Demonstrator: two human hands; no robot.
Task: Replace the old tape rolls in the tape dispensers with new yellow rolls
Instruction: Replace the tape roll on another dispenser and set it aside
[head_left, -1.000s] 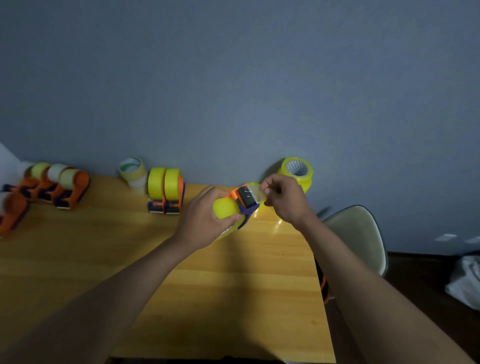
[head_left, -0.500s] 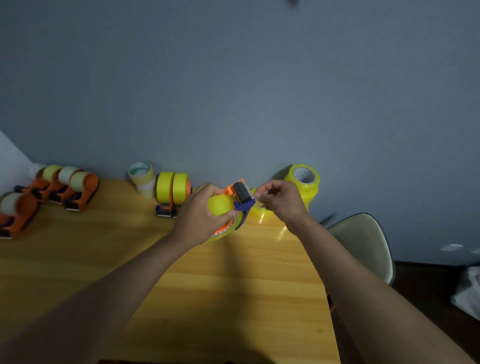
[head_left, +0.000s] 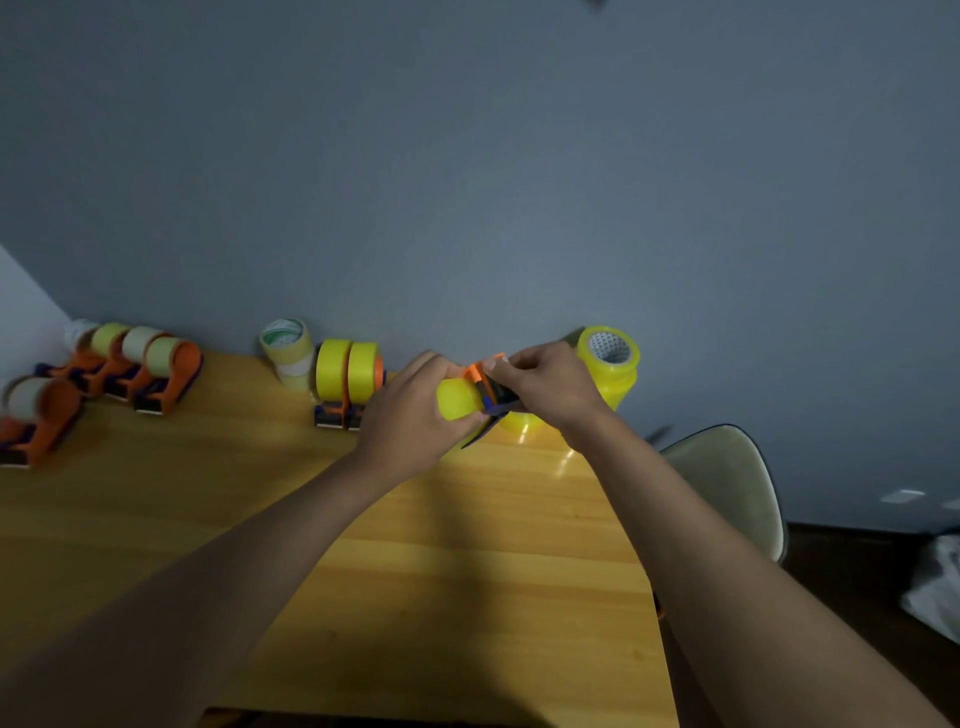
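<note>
Head view showed the left hand (head_left: 415, 415) gripping a dispenser (head_left: 485, 387) loaded with a yellow roll (head_left: 457, 397) above the table (head_left: 467, 571), while the right hand (head_left: 550, 387) pinched its front end.

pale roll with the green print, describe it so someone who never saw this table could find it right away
Follow the wooden table to its far edge against the grey wall. Just left of the two yellow-roll dispensers stands a short stack of loose rolls; the pale roll tops it. It alone shows green print on its upturned face.
</note>
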